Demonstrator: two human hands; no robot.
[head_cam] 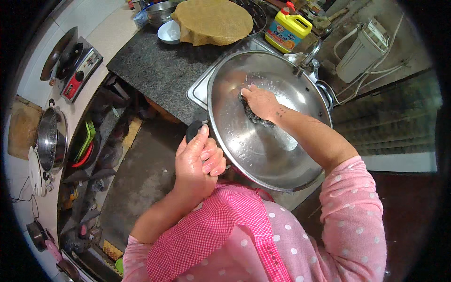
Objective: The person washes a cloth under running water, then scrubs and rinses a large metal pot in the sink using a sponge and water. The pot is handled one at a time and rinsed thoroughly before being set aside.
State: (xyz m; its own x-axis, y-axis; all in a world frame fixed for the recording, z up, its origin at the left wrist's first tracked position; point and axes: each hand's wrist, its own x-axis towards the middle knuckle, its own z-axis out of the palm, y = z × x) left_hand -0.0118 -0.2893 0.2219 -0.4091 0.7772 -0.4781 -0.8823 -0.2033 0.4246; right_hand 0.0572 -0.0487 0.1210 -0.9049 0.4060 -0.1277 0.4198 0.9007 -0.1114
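A large, wet stainless-steel wok (243, 141) lies tilted over the sink (199, 93), its inside facing up and dotted with suds. My left hand (201, 158) is closed around the wok's black handle (193, 129) at the near left rim. Inside the wok, my right hand (259, 100) presses a dark scouring pad (259, 119) against the steel; part of the pad is hidden under the fingers. A second, metal loop handle (325, 93) is at the far right rim. The tap (312, 53) stands just behind the wok.
Behind the wok is a yellow detergent jug (289, 30). A cloth-covered round item (213, 21), a white bowl (169, 32) and a metal basin (161, 12) sit on the dark stone worktop (151, 67). A water filter housing (363, 53) is at right; a portable stove (79, 75) at left.
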